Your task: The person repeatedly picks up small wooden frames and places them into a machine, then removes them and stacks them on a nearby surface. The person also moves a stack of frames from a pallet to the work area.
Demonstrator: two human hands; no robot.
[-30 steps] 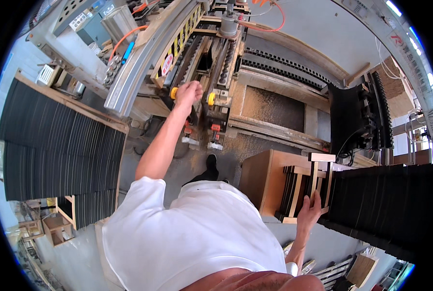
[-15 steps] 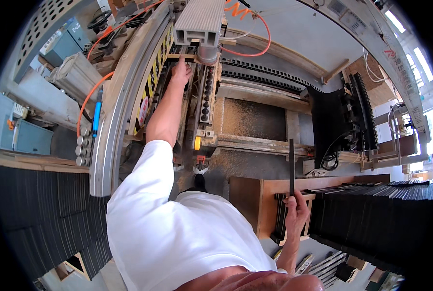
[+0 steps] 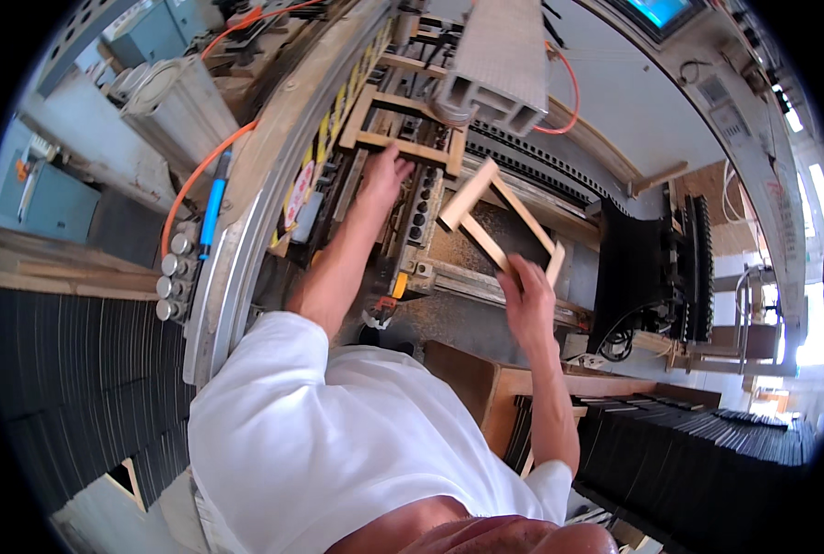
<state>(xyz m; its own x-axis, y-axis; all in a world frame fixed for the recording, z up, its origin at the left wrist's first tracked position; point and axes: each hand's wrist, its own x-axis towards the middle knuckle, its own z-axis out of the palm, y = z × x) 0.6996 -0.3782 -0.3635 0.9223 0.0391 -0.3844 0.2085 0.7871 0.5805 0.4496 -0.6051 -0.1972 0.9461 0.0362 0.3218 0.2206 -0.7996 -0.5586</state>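
Observation:
A rectangular wooden frame (image 3: 401, 146), pale wood with dark edges, lies over the machine bed beneath a thick grey metal beam (image 3: 495, 69). My left hand (image 3: 386, 175) is at its near rail, fingers closed on the wood. Some fingertips are hard to make out there. Off to the right, my right hand (image 3: 528, 294) grips a second wooden frame (image 3: 472, 196) by its near corner. That frame is tilted in the air above the sawdust-covered opening in the machine.
Black cushioned knobs (image 3: 418, 220) line a rail beside my left forearm. Tall stacks of black-edged frames stand at left (image 3: 79, 388) and right (image 3: 689, 462). A black curved cover (image 3: 629, 268) and cable chain sit at the machine's right. An orange hose (image 3: 190, 185) runs along the left.
My right hand has moved forward and left from beside the right stack, and its frame has turned from edge-on to showing its opening. The machine's frame now shows more fully beside my left hand.

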